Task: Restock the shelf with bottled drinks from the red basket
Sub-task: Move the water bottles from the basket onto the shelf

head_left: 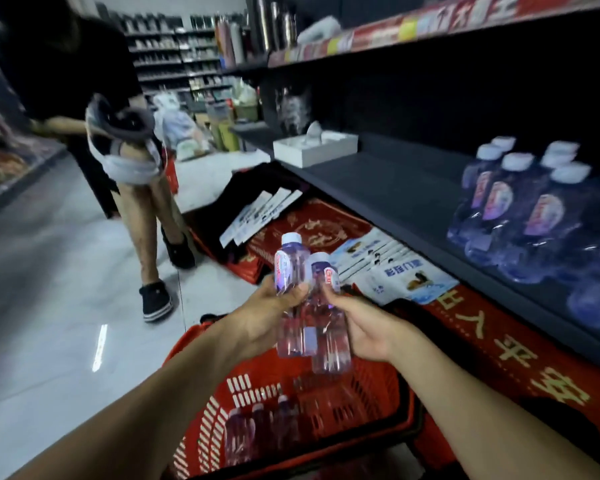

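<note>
My left hand point(262, 318) grips a clear bottled drink point(289, 268) with a white cap, upright above the red basket point(371, 407). My right hand point(364, 327) grips a second clear bottle point(328, 337) right beside it; the two bottles touch. Down in the basket's near left corner stand a few more bottles point(257, 434). On the dark shelf point(406, 192) at the right, several bottles of the same kind point(534, 216) stand in rows.
A white tissue box point(314, 148) sits further back on the same shelf. Below the shelf lie red mats point(492, 344) and white-blue packets point(395, 275). Another person point(136, 174) stands in the aisle on the left, carrying folded cloth.
</note>
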